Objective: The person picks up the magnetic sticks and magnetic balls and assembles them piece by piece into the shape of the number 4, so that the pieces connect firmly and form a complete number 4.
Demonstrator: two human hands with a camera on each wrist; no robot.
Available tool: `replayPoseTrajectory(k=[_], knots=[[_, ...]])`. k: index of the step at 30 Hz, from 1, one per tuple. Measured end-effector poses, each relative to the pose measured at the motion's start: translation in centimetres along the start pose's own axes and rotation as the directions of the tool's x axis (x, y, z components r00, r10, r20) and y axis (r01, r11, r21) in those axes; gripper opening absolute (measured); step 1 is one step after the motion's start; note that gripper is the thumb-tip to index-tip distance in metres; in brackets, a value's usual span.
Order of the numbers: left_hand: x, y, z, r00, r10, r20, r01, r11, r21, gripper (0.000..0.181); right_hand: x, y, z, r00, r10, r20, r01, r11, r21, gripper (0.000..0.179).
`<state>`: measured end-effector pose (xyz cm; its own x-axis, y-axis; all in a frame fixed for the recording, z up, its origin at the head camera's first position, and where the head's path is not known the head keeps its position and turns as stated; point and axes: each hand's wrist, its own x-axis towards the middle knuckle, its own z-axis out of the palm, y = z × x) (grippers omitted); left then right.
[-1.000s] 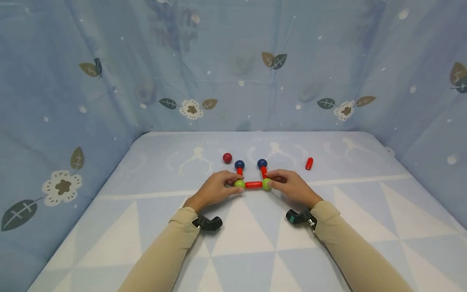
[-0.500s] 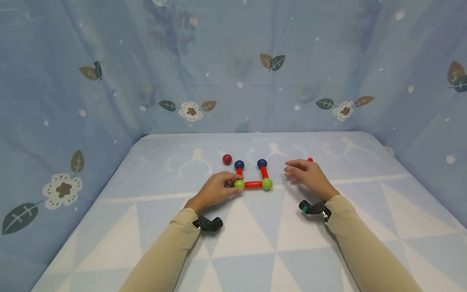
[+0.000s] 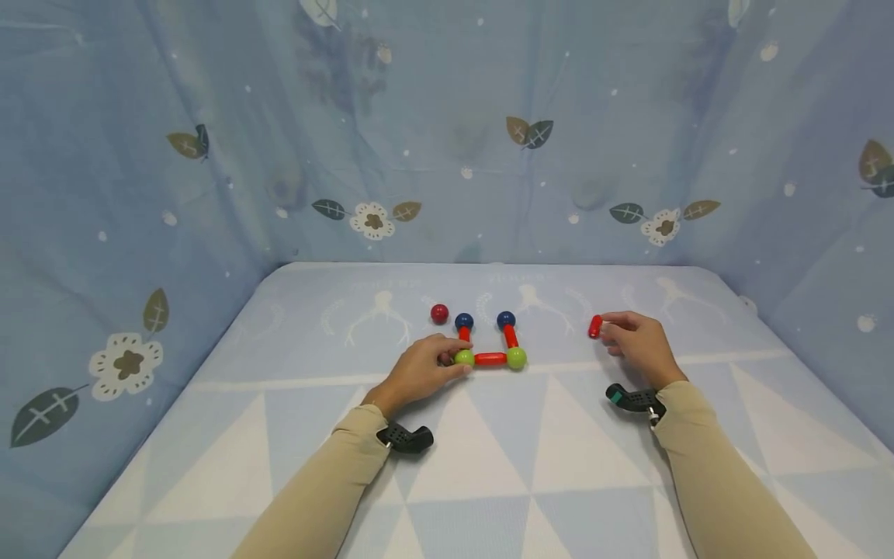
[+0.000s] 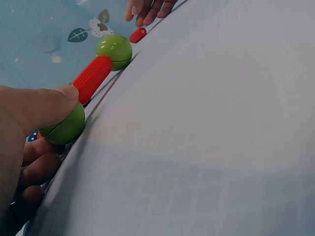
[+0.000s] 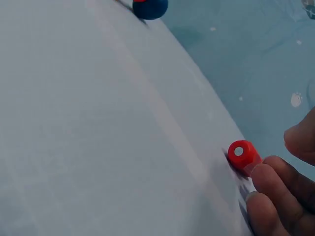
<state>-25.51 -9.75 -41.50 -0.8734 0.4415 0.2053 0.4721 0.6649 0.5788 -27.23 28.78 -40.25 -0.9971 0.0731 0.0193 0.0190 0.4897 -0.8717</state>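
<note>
My left hand pinches the left green ball between thumb and fingers. A red rod joins it to the right green ball. From each green ball another red rod runs away from me to a blue ball, the left one and the right one, making a three-sided frame on the table. At the right, my right hand is beside a loose short red rod. In the right wrist view the fingertips are at the rod, while the thumb stands apart from it.
A dark red ball lies behind the frame, left of the left blue ball. Black wrist cameras sit on both wrists. A patterned cloth covers the table, and a blue curtain rises behind and at the sides.
My right hand has let go of the right green ball and moved right to the loose red rod. The left hand keeps its hold on the left green ball.
</note>
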Motion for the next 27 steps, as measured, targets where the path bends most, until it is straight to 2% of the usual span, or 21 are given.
replayPoseTrajectory(k=[5,16,27], knots=[[0.0,0.2,0.0,1.0,-0.011,0.002,0.011,1.0,0.008,0.04,0.2,0.7,0.2,0.999,-0.011,-0.047,0.008,0.997,-0.072,0.04],[0.1,0.1,0.1,1.0,-0.019,-0.008,0.019,1.0,0.021,0.039,1.2,0.3,0.7,1.0,-0.002,-0.024,-0.002,0.984,-0.178,0.043],[0.4,0.5,0.1,0.998,-0.053,-0.037,0.054,0.998,0.023,0.041,1.8,-0.2,0.9,1.0,-0.03,0.006,0.031,0.967,-0.254,0.062]])
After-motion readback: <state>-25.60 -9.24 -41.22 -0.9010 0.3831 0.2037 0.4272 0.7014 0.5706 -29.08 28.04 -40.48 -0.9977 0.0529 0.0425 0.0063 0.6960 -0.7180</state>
